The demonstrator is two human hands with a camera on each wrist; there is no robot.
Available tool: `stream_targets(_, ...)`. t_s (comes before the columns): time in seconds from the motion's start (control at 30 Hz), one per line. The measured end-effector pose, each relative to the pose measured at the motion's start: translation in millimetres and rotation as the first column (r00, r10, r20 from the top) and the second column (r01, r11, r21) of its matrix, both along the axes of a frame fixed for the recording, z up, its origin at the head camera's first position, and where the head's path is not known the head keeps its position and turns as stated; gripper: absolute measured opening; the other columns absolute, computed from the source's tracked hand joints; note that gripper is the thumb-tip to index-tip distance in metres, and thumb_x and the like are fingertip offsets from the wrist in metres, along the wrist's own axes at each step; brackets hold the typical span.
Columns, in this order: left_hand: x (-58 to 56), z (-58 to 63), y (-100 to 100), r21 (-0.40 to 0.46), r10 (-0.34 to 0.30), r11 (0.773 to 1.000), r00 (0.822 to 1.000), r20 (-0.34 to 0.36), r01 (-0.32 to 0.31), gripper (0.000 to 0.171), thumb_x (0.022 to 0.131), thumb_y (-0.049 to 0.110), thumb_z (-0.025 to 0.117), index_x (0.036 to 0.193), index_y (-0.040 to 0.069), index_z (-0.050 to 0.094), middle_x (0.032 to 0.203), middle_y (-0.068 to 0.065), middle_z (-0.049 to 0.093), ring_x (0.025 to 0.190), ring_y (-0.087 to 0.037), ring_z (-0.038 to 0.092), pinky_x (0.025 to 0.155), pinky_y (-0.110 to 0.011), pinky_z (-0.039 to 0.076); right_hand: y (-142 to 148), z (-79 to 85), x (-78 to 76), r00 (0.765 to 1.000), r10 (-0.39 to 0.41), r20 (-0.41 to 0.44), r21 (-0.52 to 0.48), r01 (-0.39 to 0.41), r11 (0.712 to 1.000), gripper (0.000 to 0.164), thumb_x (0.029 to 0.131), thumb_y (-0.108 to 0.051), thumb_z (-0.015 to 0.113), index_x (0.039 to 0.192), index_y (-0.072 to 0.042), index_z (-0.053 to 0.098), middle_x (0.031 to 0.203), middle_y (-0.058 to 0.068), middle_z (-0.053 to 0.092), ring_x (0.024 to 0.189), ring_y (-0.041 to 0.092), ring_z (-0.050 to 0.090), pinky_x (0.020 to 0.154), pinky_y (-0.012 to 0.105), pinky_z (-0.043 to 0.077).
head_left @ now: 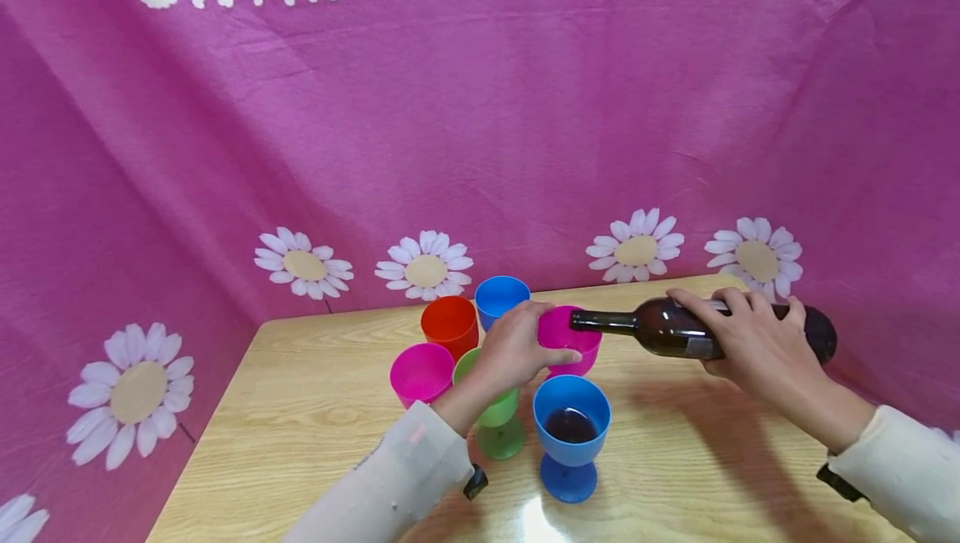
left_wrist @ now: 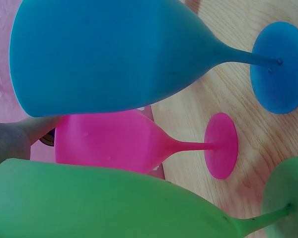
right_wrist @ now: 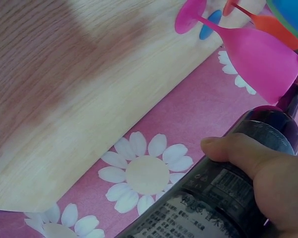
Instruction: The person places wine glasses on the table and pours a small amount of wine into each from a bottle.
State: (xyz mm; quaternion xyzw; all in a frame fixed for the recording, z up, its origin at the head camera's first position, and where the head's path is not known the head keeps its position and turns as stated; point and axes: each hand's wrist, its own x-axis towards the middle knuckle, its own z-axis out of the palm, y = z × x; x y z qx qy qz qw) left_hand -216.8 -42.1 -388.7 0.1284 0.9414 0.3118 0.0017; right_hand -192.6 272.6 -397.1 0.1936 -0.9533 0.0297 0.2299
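My right hand (head_left: pixel 757 347) grips a dark wine bottle (head_left: pixel 667 328) round its body, and the bottle lies almost level in the air. Its mouth is at the rim of a pink goblet (head_left: pixel 566 339); whether liquid is flowing I cannot tell. With thumb and fingers spread round the upper bowl, my left hand (head_left: pixel 517 343) holds that goblet, whose foot stands on the table in the left wrist view. Nearer to me, a blue goblet (head_left: pixel 572 434) contains dark liquid. A green goblet (left_wrist: pixel 89 198) stands partly hidden under the left forearm. In the right wrist view, the bottle's printed label (right_wrist: pixel 188 213) shows.
Left of and behind the held goblet stand a red-orange goblet (head_left: pixel 450 322), a second blue goblet (head_left: pixel 502 297) and another pink goblet (head_left: pixel 422 372). All are on a light wooden table (head_left: pixel 300 409). A pink cloth (head_left: pixel 487 126) with daisies hangs along the table's back and sides.
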Motion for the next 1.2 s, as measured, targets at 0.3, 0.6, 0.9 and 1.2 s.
stream_targets(0.3,0.1,-0.2,1.6,0.008,-0.002,1.000,1.000,-0.002,0.002,0.078,0.080,0.040,0.089,0.147,0.015,0.057,0.138,-0.004,0.062,0.124,-0.024,0.059,0.080,-0.032,0.059,1.9,1.3,0.4,1.000,0.013,-0.022,-0.004,-0.013,1.000,0.106,0.058,-0.023,0.099,0.149,-0.034,0.046,0.110,0.024,0.060,0.097,0.047,0.055,0.074,0.081,0.033)
stream_targets(0.6,-0.3,-0.7,0.7,0.007,-0.004,1.000,1.000,-0.004,0.004,0.078,0.079,0.040,0.089,0.147,0.016,0.057,0.136,-0.004,0.063,0.122,-0.024,0.060,0.076,-0.029,0.059,1.2,3.1,0.0,1.000,0.012,-0.015,0.003,-0.012,1.000,0.107,0.057,-0.023,0.099,0.149,-0.035,0.046,0.111,0.024,0.060,0.097,0.046,0.055,0.072,0.079,0.034)
stream_targets(0.9,0.5,-0.1,-0.8,0.004,-0.017,1.000,1.000,-0.015,0.017,0.078,0.080,0.041,0.089,0.146,0.014,0.057,0.134,-0.005,0.064,0.120,-0.023,0.060,0.077,-0.029,0.058,-0.2,3.0,-0.8,1.000,0.003,-0.003,0.009,-0.003,1.000,0.107,0.057,-0.024,0.100,0.148,-0.035,0.046,0.110,0.024,0.060,0.098,0.046,0.054,0.074,0.081,0.033)
stream_targets(1.2,-0.1,-0.5,-1.3,0.018,-0.024,1.000,1.000,-0.016,0.025,0.078,0.080,0.040,0.089,0.146,0.013,0.058,0.132,-0.005,0.064,0.117,-0.023,0.061,0.073,-0.027,0.058,0.0,3.1,-0.5,1.000,0.010,-0.021,0.010,-0.010,1.000,0.108,0.055,-0.023,0.100,0.148,-0.035,0.046,0.108,0.024,0.060,0.096,0.046,0.055,0.073,0.081,0.034)
